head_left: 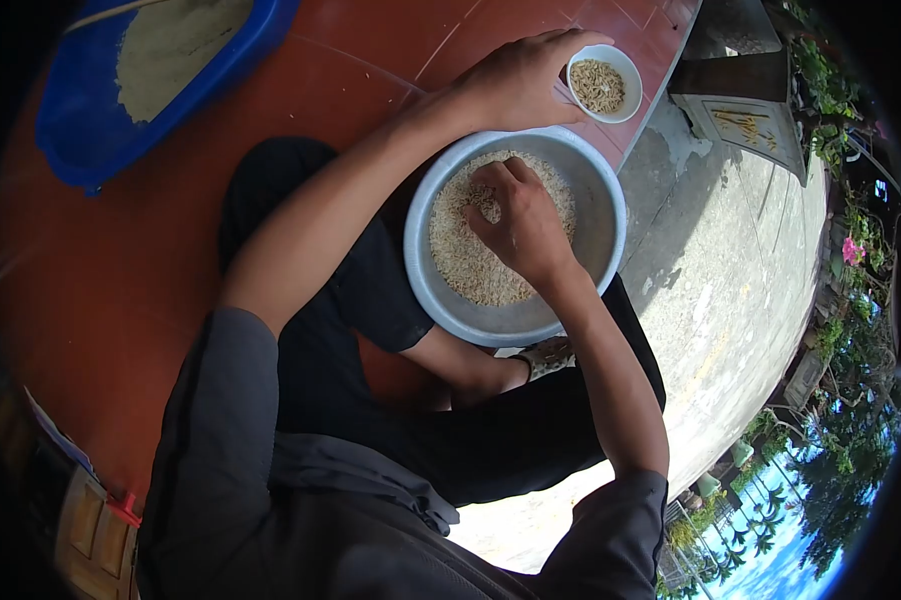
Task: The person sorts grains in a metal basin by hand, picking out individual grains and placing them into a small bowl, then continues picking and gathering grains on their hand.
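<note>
"What's there, biggest first?"
"One blue tub (58, 128), then one metal basin (592, 200) of grain (480, 262)."
"And hands?"
"Two. The left hand (525, 82), partly open, grasps one white cup (632, 88) of grain beside the basin's rim. The right hand (523, 220) is inside the basin, fingers curled; whether it pinches any grain, I can't tell."
</note>
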Action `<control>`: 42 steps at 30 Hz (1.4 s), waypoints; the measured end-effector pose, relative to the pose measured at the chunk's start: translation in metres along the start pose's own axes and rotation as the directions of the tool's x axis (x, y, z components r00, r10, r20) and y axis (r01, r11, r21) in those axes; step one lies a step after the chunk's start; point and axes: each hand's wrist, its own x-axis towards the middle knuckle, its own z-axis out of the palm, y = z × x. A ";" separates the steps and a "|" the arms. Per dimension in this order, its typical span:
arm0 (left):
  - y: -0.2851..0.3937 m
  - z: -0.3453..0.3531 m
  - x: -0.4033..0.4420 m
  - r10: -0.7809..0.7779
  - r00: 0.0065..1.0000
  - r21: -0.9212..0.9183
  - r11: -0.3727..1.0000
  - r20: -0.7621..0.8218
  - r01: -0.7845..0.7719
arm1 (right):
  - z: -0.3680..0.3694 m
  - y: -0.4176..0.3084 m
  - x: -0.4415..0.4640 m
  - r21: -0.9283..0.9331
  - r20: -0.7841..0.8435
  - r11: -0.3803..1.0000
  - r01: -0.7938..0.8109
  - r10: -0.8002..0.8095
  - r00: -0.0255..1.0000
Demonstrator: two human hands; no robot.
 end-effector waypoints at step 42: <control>0.002 -0.031 0.015 -0.023 0.860 -0.852 -0.151 0.510 0.502 | 0.013 -0.004 -0.004 0.016 0.006 1.000 -0.021 0.020 1.000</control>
